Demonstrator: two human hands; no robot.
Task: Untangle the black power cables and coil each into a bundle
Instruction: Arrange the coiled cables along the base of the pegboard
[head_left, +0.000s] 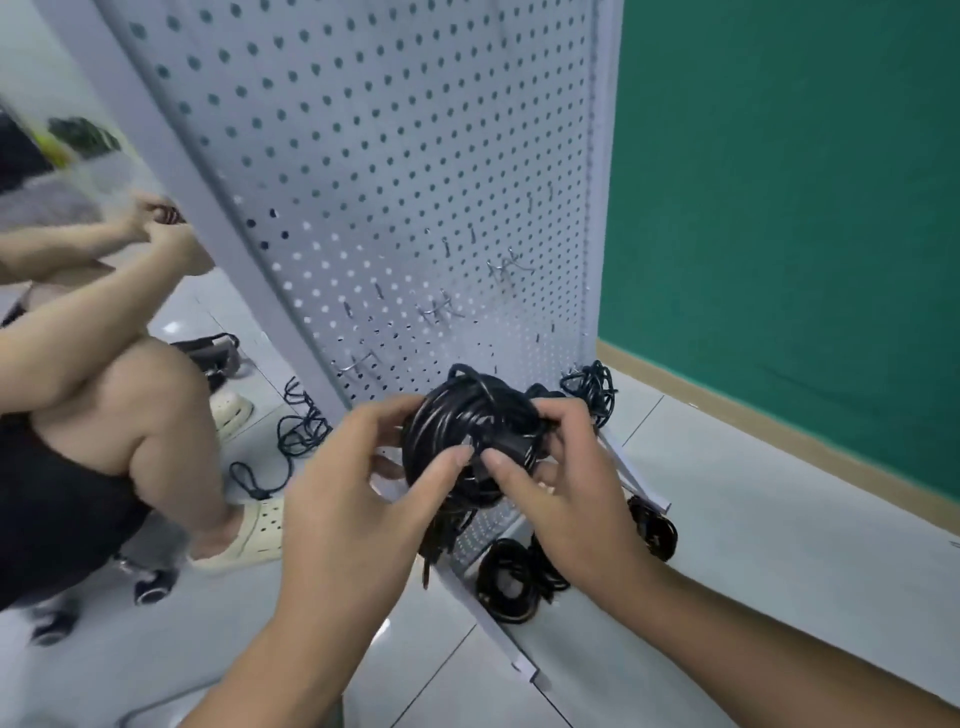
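We note both forearms reaching in from the lower edge, and both hands meet on one coiled black cable (460, 415) held in the air in front of the pegboard's lower part. The left hand (358, 467) grips the coil's left side, its thumb lying across the front of the loops and its fingers curled round behind. The right hand (566, 483) grips the right side in the same way, its thumb set just beside the left thumb near the coil's middle and its fingers wrapped over the upper loops. A short tail of cable hangs below the coil. The floor (753, 545) is pale glossy tile with thin joints. On it, at the pegboard's foot, we record a coiled black bundle (506, 582), and a second bundle (657, 530) lies just to the right of the base. The white pegboard (389, 156) stands tilted in this view and carries several bare metal hooks (511, 267). A tangled black cable (592, 387) sits at its far right corner. Loose black cables (301, 431) lie on the tiles to the left of the panel. A second person (130, 405) crouches at the left in pale sandals (249, 535). A green wall (805, 182) with a tan skirting (779, 441) closes the room on the right.
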